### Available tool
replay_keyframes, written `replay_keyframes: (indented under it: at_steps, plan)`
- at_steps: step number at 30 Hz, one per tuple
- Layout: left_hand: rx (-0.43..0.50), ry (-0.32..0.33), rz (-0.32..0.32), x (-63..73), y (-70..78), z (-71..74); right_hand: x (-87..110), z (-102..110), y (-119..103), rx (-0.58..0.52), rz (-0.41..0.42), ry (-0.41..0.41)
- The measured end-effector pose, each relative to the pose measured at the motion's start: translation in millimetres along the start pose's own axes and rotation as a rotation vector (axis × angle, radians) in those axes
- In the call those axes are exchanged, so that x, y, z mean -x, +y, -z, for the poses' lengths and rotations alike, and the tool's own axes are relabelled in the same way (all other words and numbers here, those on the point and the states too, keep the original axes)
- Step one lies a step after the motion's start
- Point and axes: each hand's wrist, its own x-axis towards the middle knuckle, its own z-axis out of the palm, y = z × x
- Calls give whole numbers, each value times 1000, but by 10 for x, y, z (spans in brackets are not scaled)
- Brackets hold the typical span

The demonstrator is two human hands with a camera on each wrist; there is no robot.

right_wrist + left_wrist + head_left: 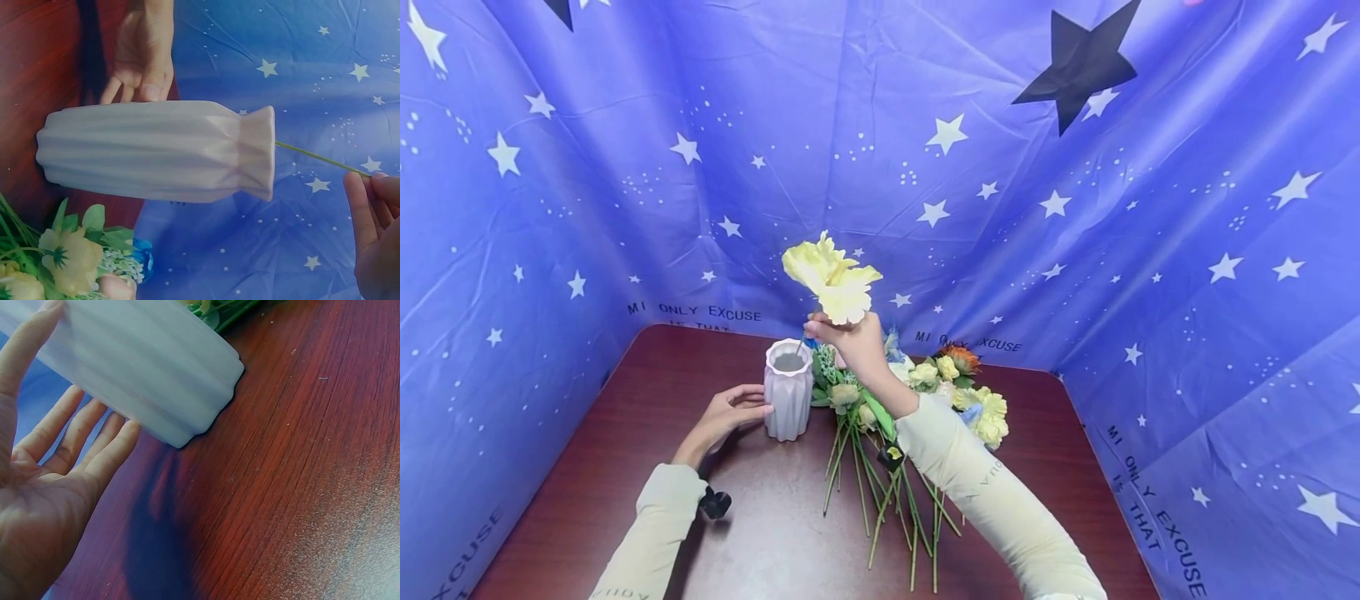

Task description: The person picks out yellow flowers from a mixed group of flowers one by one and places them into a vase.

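Observation:
A pale fluted vase [788, 396] stands upright on the table, its scalloped mouth facing up. My left hand [730, 417] rests against the vase's left side, with fingers loosely extended and fingertips at the wall, as the left wrist view also shows. Above the vase, my right hand [853, 342] pinches the thin green stem [312, 154] of a yellow flower [835, 279] between thumb and fingers. That stem's lower end goes into the vase mouth; how deep it reaches inside is hidden. The ruffled bloom sits just above the right hand.
Right of the vase lies a heap of artificial flowers [925, 375] in yellow, white, blue and orange, their green stems [913, 517] pointing toward the near side. A purple curtain [850, 125] printed with stars surrounds the dark red table [760, 517].

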Motion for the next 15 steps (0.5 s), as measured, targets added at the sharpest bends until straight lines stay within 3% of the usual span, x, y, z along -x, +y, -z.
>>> replay_keyframes:
  at_steps: [7,15]
  plan:
    - [20,-7,0,-9,-10,-3,14,-103,63,-3,-44,-45]
    - [25,-6,-18,-1,-21,-8,47,-212,96,169,-100,-84]
